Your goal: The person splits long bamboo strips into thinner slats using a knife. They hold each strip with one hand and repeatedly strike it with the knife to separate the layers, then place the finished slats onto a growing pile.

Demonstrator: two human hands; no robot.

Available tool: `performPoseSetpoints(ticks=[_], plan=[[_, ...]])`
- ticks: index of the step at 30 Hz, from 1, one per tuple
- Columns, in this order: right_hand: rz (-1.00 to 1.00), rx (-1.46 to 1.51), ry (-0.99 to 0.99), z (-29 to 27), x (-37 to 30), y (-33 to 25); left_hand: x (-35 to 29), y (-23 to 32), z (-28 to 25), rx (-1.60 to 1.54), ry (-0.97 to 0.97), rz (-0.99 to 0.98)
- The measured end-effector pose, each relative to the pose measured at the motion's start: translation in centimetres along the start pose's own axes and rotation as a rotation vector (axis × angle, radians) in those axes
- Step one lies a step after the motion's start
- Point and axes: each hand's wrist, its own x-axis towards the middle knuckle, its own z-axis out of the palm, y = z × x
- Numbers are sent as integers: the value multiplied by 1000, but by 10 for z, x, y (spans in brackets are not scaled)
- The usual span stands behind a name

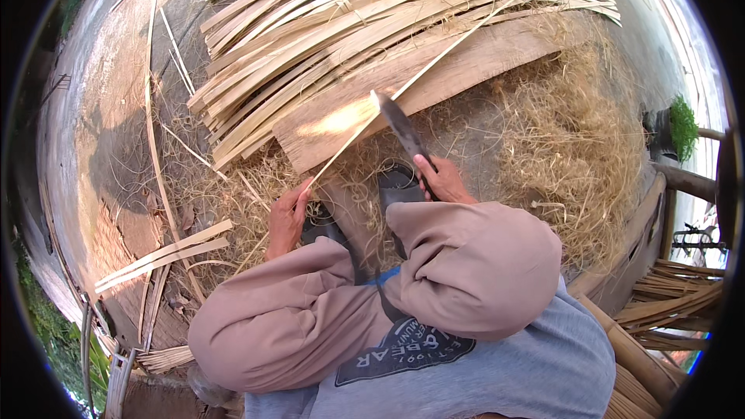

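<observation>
My left hand (286, 219) is closed around the near end of a thin, pale bamboo strip (466, 41). The strip runs up and to the right, over the wooden board (497, 64) and across the piled strips. In my right hand (448, 179) is the handle of a knife (403, 126) with a broad dark blade. Its blade points up and to the left, and its bright tip end lies against or just beside the strip; I cannot tell if they touch.
A thick pile of split bamboo strips (303, 70) lies beyond the board. Curly shavings (574, 155) heap at the right and around my feet. Loose strips (167, 254) lie at the left. Far right are a potted plant (681, 128) and bundled strips (671, 295).
</observation>
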Motion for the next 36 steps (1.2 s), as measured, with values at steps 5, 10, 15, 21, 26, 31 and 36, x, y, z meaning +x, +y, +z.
performPoseSetpoints(ticks=[5, 10, 15, 21, 26, 31, 36], plan=[[-132, -145, 113, 23, -29, -3, 2, -8, -14, -85, -118, -118], [-307, -243, 484, -67, 24, -34, -105, -104, -91, -25, 138, -192], [-505, -857, 729, -137, 41, -46, -162, -152, -122, 100, 173, -314], [-78, -977, 625, -137, 79, -15, -118, -153, -99, 275, 193, 65], [-8, -896, 615, -103, 95, -11, -46, -37, -26, 36, -11, -164], [18, -860, 618, -98, 94, -5, -9, -16, -6, -179, -52, -195], [-20, -851, 631, -100, 98, 0, 5, -36, 5, -330, 82, -245]])
